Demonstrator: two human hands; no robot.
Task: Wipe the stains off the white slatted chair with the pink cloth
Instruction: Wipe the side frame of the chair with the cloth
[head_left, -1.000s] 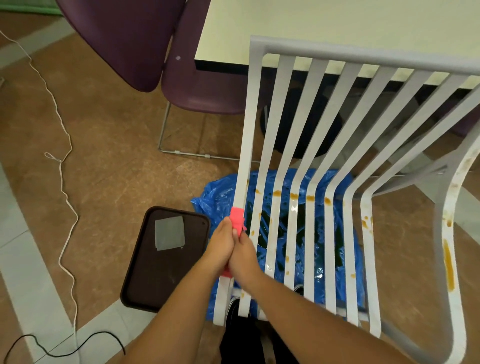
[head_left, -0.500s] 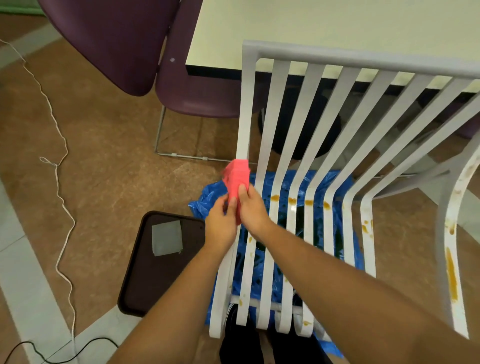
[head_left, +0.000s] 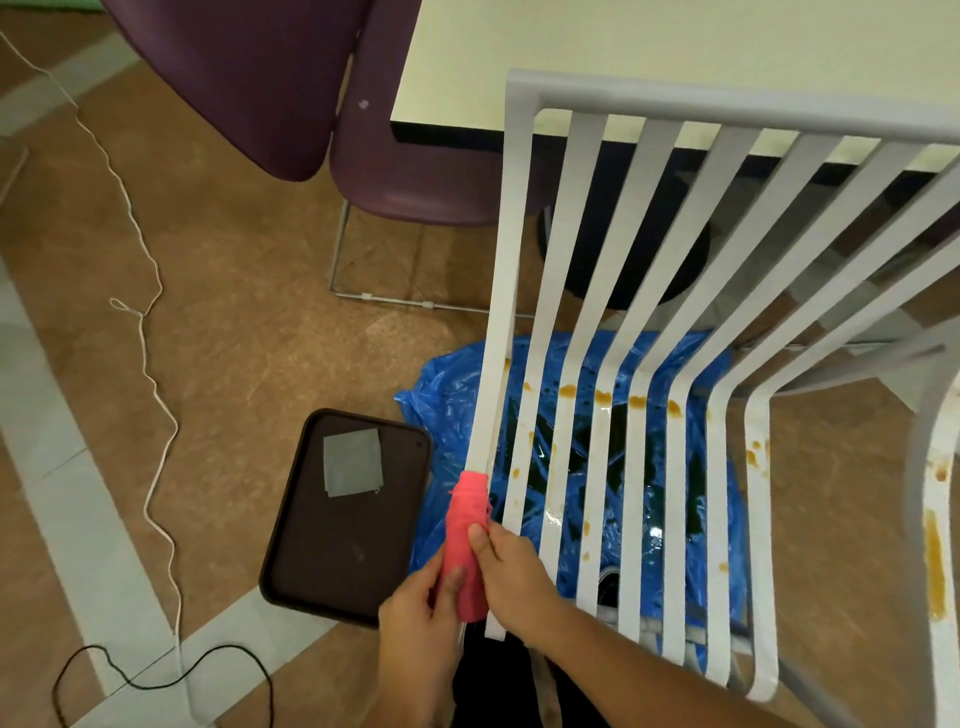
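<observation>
At the chair's left edge, head view: left grip (head_left: 415, 618) and right grip (head_left: 511, 571) both clench the pink cloth (head_left: 465, 540), wrapped round the outermost slat of the white slatted chair (head_left: 511, 234) (orange-brown stains (head_left: 602, 397) dot neighbouring slats), with a blue plastic sheet (head_left: 441, 395) beneath and a brown tray (head_left: 343, 545) beside it.

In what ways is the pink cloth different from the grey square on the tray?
The pink cloth is wrapped round the chair's leftmost slat like a tube; the grey square lies flat on the brown tray. The left hand and right hand grip the pink cloth; nothing touches the grey square. Both look like small pieces of fabric.
</observation>
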